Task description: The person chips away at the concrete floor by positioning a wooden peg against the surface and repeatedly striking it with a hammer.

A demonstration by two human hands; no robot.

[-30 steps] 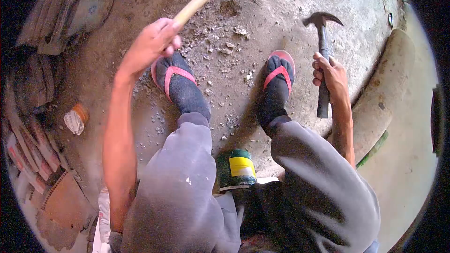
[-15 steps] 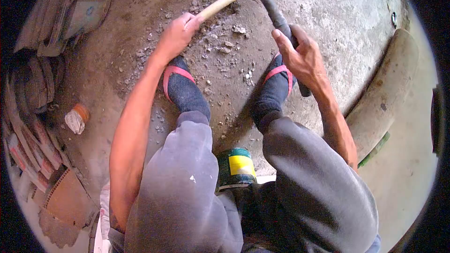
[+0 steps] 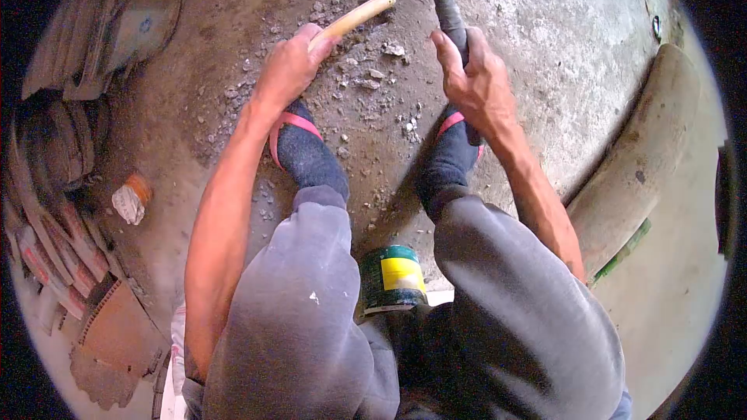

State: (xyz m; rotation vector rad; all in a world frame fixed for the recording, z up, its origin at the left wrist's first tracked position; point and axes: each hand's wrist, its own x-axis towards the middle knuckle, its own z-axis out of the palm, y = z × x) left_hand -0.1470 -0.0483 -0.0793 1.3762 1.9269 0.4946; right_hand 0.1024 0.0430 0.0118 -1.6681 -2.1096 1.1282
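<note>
My left hand (image 3: 289, 68) is closed around a pale, wood-coloured rod (image 3: 356, 20). Its free end, marked by a dark spot, points up and to the right over the rubble. In my right hand (image 3: 484, 87) is a hammer (image 3: 446, 1) with a dark handle, the thumb stretched along the grip. Most of the hammer head is cut off by the top edge of the view. The hammer and the rod are apart. Broken grey chips (image 3: 373, 76) lie on the concrete floor between my two feet.
A green can with a yellow label (image 3: 401, 274) stands between my legs. At right lies a long, rounded, pale piece (image 3: 642, 159). Torn cardboard (image 3: 117, 327) and a crumpled orange and white packet (image 3: 131, 201) are at left. My feet wear dark socks and pink-strapped sandals.
My right hand and the hammer have shifted up and to the left, taking most of the hammer head out of view. The left hand and rod have moved only slightly.
</note>
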